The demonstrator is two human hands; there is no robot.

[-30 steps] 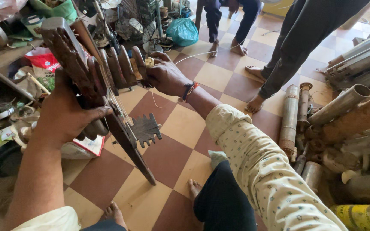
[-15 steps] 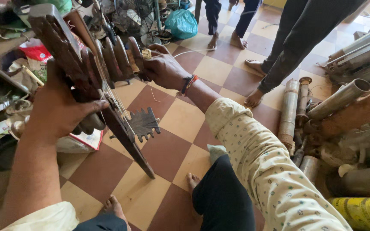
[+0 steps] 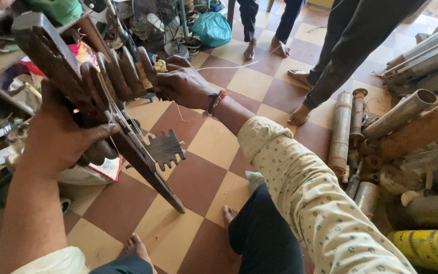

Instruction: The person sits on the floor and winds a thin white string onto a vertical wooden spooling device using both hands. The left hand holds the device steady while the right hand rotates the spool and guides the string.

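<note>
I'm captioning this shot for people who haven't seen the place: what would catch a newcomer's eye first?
First, the dark wooden stringed instrument held up at centre left, the left hand gripping its neck and the right hand at its row of pegs. Next, the checkered floor beneath it, and the heap of metal pipes along the right edge.

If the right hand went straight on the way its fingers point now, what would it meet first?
The right hand points left, at the upper end of the dark wooden stringed instrument. Its fingertips already seem to touch the row of wooden pegs, so those come first, though depth is unclear.
</note>
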